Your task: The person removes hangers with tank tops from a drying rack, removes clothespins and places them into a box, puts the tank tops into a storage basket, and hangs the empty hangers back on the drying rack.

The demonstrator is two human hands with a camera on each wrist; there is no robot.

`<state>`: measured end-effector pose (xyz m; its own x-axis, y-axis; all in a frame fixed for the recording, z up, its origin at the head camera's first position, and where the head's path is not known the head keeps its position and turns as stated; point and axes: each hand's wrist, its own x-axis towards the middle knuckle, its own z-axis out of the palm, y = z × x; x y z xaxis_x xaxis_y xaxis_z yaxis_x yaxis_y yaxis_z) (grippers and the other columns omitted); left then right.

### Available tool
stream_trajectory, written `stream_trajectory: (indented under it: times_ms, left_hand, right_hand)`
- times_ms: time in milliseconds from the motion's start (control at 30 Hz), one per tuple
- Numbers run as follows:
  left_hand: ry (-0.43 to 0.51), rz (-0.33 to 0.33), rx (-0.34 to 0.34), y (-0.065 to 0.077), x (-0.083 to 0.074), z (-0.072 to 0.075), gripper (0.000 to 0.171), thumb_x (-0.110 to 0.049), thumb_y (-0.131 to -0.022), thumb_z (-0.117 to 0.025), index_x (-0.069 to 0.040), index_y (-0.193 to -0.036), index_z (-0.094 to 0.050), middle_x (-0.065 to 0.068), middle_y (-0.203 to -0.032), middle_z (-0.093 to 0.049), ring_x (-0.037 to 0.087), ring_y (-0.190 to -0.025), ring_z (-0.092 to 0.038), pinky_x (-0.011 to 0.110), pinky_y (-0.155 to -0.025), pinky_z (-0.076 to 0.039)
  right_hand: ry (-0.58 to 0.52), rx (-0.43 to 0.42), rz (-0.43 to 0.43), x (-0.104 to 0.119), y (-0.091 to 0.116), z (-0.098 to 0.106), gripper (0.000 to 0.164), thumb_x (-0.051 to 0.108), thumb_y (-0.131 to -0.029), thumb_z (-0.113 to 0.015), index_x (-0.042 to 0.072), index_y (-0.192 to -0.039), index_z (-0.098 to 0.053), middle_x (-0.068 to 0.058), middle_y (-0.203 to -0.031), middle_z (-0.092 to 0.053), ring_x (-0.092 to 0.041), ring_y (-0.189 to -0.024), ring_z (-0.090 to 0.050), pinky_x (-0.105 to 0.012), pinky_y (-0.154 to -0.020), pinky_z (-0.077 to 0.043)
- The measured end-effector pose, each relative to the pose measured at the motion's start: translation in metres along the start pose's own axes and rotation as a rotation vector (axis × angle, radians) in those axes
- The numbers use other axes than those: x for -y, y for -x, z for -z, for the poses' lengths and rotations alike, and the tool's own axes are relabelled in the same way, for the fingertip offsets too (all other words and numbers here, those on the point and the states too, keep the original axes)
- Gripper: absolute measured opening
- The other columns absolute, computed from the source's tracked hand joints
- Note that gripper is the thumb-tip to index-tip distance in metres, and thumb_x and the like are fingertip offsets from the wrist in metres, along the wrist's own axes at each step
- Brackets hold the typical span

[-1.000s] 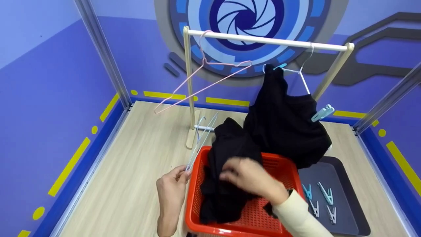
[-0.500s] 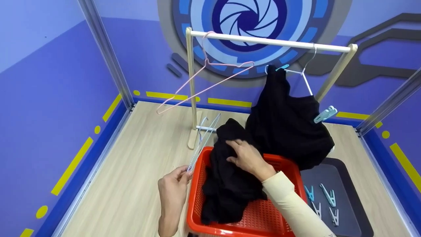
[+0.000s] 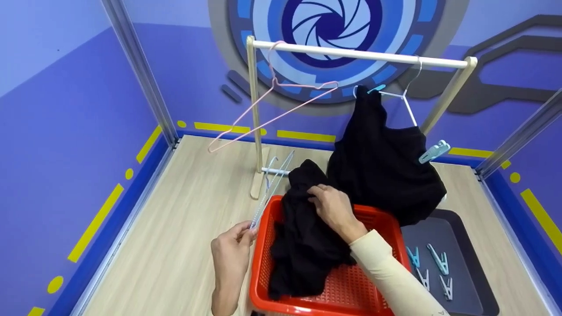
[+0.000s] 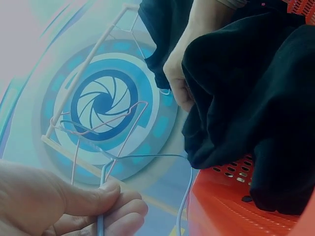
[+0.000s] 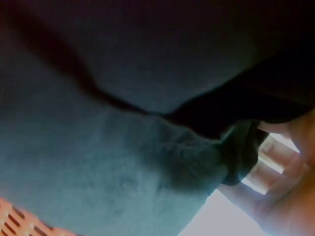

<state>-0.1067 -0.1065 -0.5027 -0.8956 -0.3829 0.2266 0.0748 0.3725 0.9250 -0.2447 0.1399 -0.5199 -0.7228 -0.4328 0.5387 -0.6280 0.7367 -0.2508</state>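
Note:
My left hand [image 3: 231, 250] pinches the lower end of a light blue wire hanger [image 3: 262, 205] at the basket's left rim. In the left wrist view, thumb and fingers close round the hanger's wire [image 4: 102, 216]. A rumpled black garment [image 3: 303, 245] lies partly in the red basket [image 3: 257, 272], its upper part heaped over the far rim. My right hand [image 3: 334, 210] grips the upper part of this garment, fingertips curled into the cloth. Dark cloth [image 5: 113, 167] fills most of the right wrist view, with the fingers at its right edge.
A wooden rack [image 3: 351, 52] bears a bare pink hanger [image 3: 274, 118] and a white hanger [image 3: 410, 109] with a black garment [image 3: 386, 171]. A teal clothespin [image 3: 434, 152] is on that garment. Several clothespins [image 3: 439, 259] lie on a grey tray [image 3: 465, 245] at right.
My right hand has moved up over the black garment to its upper part, and its fingers have curled into the cloth. The left hand keeps its hold on the hanger.

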Motion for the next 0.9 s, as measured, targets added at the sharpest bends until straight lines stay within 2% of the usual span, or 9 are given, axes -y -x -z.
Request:
stream_trajectory:
  times_ms: [233, 433, 700, 900]
  left_hand:
    - [-0.014, -0.008, 0.005, 0.000, -0.001, -0.001, 0.010, 0.001, -0.089, -0.083, 0.000, -0.099, -0.083, 0.007, -0.085, -0.080, 0.017, -0.074, -0.077, 0.026, -0.064, -0.061]
    - [-0.011, -0.006, 0.012, 0.000, -0.002, -0.001, 0.010, 0.002, -0.090, -0.083, 0.000, -0.100, -0.083, 0.008, -0.086, -0.080, 0.018, -0.074, -0.077, 0.026, -0.064, -0.062]
    - [-0.011, -0.020, 0.011, 0.000, -0.002, -0.001, 0.010, 0.002, -0.090, -0.083, 0.000, -0.100, -0.083, 0.007, -0.085, -0.080, 0.019, -0.074, -0.077, 0.026, -0.064, -0.062]
    - [0.014, -0.021, 0.017, 0.001, -0.001, -0.001, 0.011, 0.004, -0.090, -0.082, 0.001, -0.101, -0.083, 0.010, -0.087, -0.080, 0.020, -0.075, -0.078, 0.025, -0.066, -0.062]
  right_hand:
    - [-0.009, -0.133, -0.004, 0.008, -0.004, 0.027, 0.013, 0.006, -0.089, -0.085, 0.010, -0.101, -0.080, -0.005, -0.096, -0.077, -0.030, -0.085, -0.075, -0.049, -0.070, -0.062]
    - [-0.022, -0.214, 0.059, 0.027, -0.005, 0.055, 0.018, 0.002, -0.087, -0.087, 0.010, -0.102, -0.081, -0.004, -0.098, -0.077, -0.027, -0.090, -0.075, -0.045, -0.075, -0.063]
    - [-0.025, -0.221, 0.165, 0.058, 0.004, 0.090, 0.022, -0.002, -0.085, -0.087, 0.009, -0.103, -0.081, -0.002, -0.106, -0.078, -0.022, -0.094, -0.075, -0.040, -0.079, -0.064]
    - [0.013, -0.217, 0.238, 0.079, 0.018, 0.112, 0.025, -0.003, -0.083, -0.088, 0.007, -0.104, -0.081, -0.004, -0.107, -0.078, -0.021, -0.087, -0.074, -0.037, -0.071, -0.063]
